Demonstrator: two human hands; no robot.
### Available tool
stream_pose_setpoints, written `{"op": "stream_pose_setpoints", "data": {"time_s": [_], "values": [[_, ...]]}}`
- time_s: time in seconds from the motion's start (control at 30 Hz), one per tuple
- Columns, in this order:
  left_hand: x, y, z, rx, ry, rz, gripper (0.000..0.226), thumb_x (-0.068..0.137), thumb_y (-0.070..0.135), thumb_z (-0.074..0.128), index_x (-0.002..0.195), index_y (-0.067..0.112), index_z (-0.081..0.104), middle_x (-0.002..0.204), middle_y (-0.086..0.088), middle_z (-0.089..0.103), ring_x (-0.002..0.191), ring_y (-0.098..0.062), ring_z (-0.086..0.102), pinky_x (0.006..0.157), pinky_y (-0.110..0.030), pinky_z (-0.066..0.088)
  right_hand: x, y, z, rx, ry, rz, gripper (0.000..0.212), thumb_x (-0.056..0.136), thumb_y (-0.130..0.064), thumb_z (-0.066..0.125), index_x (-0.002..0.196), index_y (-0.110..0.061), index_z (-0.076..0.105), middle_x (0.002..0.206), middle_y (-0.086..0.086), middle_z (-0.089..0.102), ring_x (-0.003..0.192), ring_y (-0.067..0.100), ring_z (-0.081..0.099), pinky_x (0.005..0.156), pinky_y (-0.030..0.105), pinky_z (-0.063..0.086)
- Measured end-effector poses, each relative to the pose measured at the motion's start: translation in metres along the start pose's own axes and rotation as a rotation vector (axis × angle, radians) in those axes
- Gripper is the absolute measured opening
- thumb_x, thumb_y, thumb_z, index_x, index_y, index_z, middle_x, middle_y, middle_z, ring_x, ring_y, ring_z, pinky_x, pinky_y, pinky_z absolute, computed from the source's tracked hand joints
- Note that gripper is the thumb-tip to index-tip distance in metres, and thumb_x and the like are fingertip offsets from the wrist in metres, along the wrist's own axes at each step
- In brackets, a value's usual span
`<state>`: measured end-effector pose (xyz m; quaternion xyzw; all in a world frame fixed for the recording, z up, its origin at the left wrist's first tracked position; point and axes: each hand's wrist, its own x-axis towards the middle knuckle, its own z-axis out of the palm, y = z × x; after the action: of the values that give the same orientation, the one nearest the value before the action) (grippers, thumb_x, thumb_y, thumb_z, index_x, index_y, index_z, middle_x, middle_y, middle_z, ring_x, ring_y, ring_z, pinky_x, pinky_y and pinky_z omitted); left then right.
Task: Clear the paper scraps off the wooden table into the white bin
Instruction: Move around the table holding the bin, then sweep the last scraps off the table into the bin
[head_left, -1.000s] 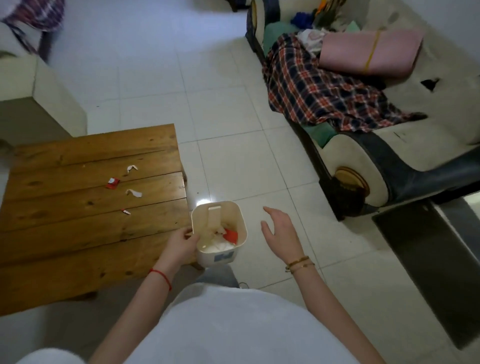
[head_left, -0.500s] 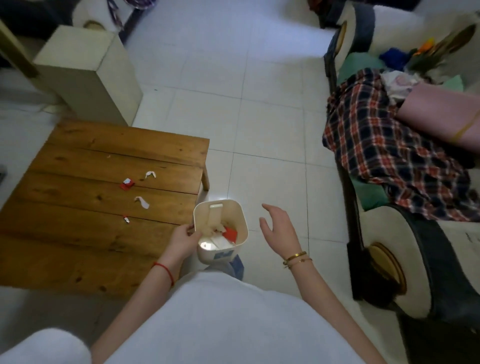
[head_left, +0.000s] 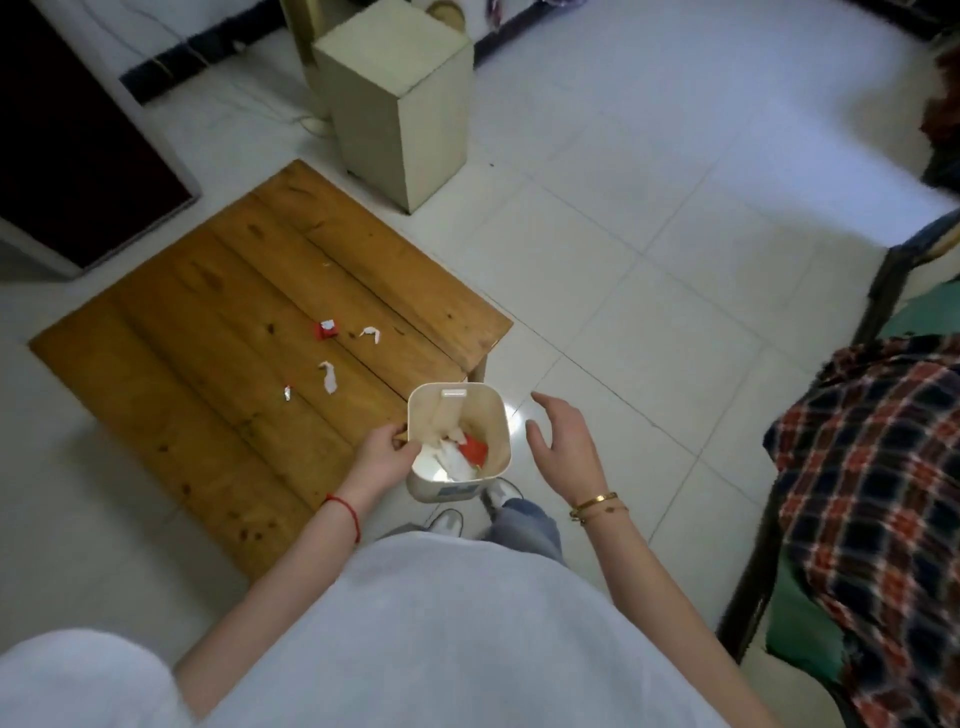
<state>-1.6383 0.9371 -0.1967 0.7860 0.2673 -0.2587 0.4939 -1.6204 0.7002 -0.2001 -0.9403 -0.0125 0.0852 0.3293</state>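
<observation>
The low wooden table (head_left: 208, 374) fills the left middle of the view. On its planks lie a red scrap (head_left: 325, 330), a small white scrap (head_left: 371, 334), a longer white scrap (head_left: 329, 376) and a tiny red-and-white scrap (head_left: 287, 393). The white bin (head_left: 491, 415) hangs beside the table's near right corner, with white and red paper inside. My left hand (head_left: 384, 457) grips the bin's left rim. My right hand (head_left: 563, 441) hovers to the right of the bin, fingers spread, holding nothing.
A tall cream box (head_left: 400, 104) stands on the tiled floor beyond the table. A dark mat (head_left: 78, 145) lies at the far left. A sofa with a plaid cloth (head_left: 872, 493) borders the right side. My shoes (head_left: 449, 522) show below the bin.
The view has swung left, so the table sits more central and the sofa has slid to the right edge. Both hands and the bin keep the same pose.
</observation>
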Motion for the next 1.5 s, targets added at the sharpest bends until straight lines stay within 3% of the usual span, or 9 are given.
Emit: {"op": "stream_pose_setpoints", "data": {"time_s": [0.2, 0.33, 0.4, 0.53, 0.73, 0.87, 1.33, 1.5], "values": [[0.004, 0.013, 0.03, -0.144, 0.15, -0.117, 0.04, 0.087, 0.015, 0.054, 0.124, 0.0, 0.054, 0.102, -0.013, 0.062, 0.105, -0.035, 0.06, 0.091, -0.044, 0.049, 0.064, 0.021, -0.02, -0.068, -0.176, -0.213, 0.04, 0.093, -0.024, 0.049, 0.132, -0.013, 0.048, 0.133, 0.005, 0.053, 0.122, 0.02, 0.044, 0.099, 0.023, 0.03], [0.003, 0.011, 0.063, -0.306, 0.251, -0.215, 0.04, 0.087, 0.012, 0.053, 0.127, 0.006, 0.054, 0.105, 0.001, 0.058, 0.096, -0.018, 0.057, 0.082, -0.031, 0.047, 0.115, 0.024, -0.024, -0.109, -0.329, -0.387, 0.038, 0.092, -0.019, 0.051, 0.129, -0.01, 0.05, 0.127, 0.01, 0.056, 0.118, 0.025, 0.048, 0.095, 0.021, 0.029], [0.006, 0.007, 0.074, -0.369, 0.296, -0.251, 0.04, 0.086, 0.012, 0.053, 0.126, 0.009, 0.056, 0.102, 0.002, 0.06, 0.096, -0.017, 0.058, 0.086, -0.034, 0.049, 0.138, 0.022, -0.017, -0.127, -0.377, -0.443, 0.039, 0.092, -0.019, 0.051, 0.129, -0.01, 0.049, 0.128, 0.01, 0.056, 0.119, 0.025, 0.048, 0.096, 0.023, 0.033], [0.02, -0.007, 0.087, -0.427, 0.363, -0.367, 0.039, 0.083, 0.016, 0.054, 0.121, 0.008, 0.059, 0.111, -0.01, 0.067, 0.103, -0.028, 0.063, 0.093, -0.044, 0.052, 0.182, 0.01, 0.013, -0.156, -0.472, -0.514, 0.042, 0.094, -0.024, 0.049, 0.133, -0.01, 0.046, 0.136, 0.01, 0.05, 0.123, 0.025, 0.046, 0.103, 0.033, 0.037], [0.05, -0.033, 0.101, -0.421, 0.36, -0.46, 0.036, 0.085, 0.016, 0.053, 0.119, 0.009, 0.06, 0.109, -0.01, 0.068, 0.1, -0.028, 0.063, 0.086, -0.035, 0.05, 0.231, -0.009, 0.085, -0.326, -0.644, -0.625, 0.049, 0.094, -0.032, 0.046, 0.139, -0.014, 0.039, 0.144, 0.008, 0.043, 0.13, 0.027, 0.041, 0.107, 0.043, 0.035], [0.074, -0.059, 0.115, -0.429, 0.328, -0.49, 0.036, 0.085, 0.015, 0.053, 0.119, 0.009, 0.061, 0.109, -0.011, 0.068, 0.098, -0.026, 0.063, 0.076, -0.026, 0.044, 0.262, -0.025, 0.134, -0.402, -0.761, -0.715, 0.054, 0.095, -0.03, 0.046, 0.145, -0.015, 0.031, 0.153, 0.008, 0.03, 0.138, 0.028, 0.031, 0.111, 0.041, 0.03], [0.159, -0.145, 0.148, -0.56, 0.38, -0.556, 0.037, 0.084, 0.015, 0.055, 0.121, 0.014, 0.06, 0.115, -0.006, 0.067, 0.093, -0.014, 0.059, 0.078, -0.024, 0.044, 0.335, -0.036, 0.282, -0.585, -0.82, -0.817, 0.068, 0.094, -0.033, 0.046, 0.151, -0.015, 0.012, 0.16, 0.009, 0.006, 0.146, 0.029, 0.007, 0.118, 0.046, 0.014], [0.177, -0.157, 0.147, -0.62, 0.396, -0.544, 0.039, 0.085, 0.014, 0.055, 0.124, 0.015, 0.057, 0.115, -0.007, 0.067, 0.09, -0.013, 0.06, 0.074, -0.019, 0.044, 0.33, -0.019, 0.301, -0.5, -0.795, -0.831, 0.072, 0.092, -0.037, 0.049, 0.15, -0.012, 0.015, 0.159, 0.008, 0.007, 0.145, 0.028, 0.011, 0.116, 0.043, 0.022]]}}
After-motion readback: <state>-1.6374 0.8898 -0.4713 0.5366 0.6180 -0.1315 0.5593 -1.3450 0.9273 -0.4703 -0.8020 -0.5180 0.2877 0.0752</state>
